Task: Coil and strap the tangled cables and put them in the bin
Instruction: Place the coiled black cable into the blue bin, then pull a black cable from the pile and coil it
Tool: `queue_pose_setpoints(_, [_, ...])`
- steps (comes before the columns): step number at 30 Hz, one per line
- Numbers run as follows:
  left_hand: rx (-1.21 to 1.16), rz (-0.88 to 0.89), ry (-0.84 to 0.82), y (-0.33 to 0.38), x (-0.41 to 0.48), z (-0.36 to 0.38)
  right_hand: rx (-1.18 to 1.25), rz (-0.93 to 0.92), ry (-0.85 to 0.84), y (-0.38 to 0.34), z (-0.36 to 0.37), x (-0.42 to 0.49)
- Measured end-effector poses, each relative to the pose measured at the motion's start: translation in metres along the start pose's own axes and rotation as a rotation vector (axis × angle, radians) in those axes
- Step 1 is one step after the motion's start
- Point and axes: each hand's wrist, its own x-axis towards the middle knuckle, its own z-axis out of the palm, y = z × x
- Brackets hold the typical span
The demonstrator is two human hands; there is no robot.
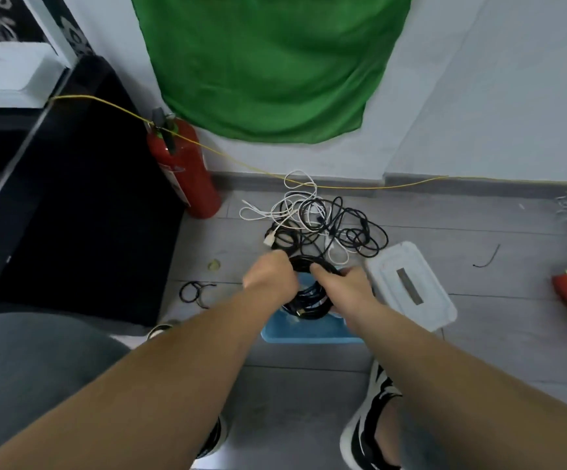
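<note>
Black thick cable wound into a round coil (310, 297) sits over the open blue rectangular plastic bin (309, 333) on the grey plank floor (478, 351), its lower part inside the bin's walls; whether it touches the bottom I cannot tell. Both hands grip it: the left hand (270, 278) has its fingers curled round the coil's upper left edge, and the right hand (346, 286) is wrapped round its upper right edge.

Just beyond the bin lies a loose tangle of thin black and white cables (319, 222), spread on the floor near the wall. A translucent white plastic lid (411, 286) lies flat just beside the bin on its right. To the left of the bin a small black looped cord (193, 291) rests on the floor. A red fire extinguisher (183, 167) leans at the wall's foot, under a hanging green cloth (268, 62), and a thin yellow cord (275, 174) runs past its handle along the skirting.
</note>
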Motion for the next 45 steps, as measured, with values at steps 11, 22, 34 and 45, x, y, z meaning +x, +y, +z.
queue_pose_setpoints(11, [0.009, -0.084, 0.019, -0.028, 0.049, 0.084, -0.065, 0.145, 0.046, 0.047, 0.015, 0.080])
queue_pose_setpoints(22, [0.183, -0.090, -0.119, -0.027, 0.053, 0.098, 0.001, 0.302, -0.036, 0.069, 0.026, 0.092])
queue_pose_setpoints(34, [0.079, 0.036, -0.179, -0.027, 0.042, 0.081, -0.489, 0.253, -0.163, 0.074, 0.034, 0.108])
queue_pose_setpoints(45, [0.066, 0.212, -0.085, -0.004, 0.034, 0.028, -0.881, 0.013, -0.258, -0.037, 0.004, 0.078])
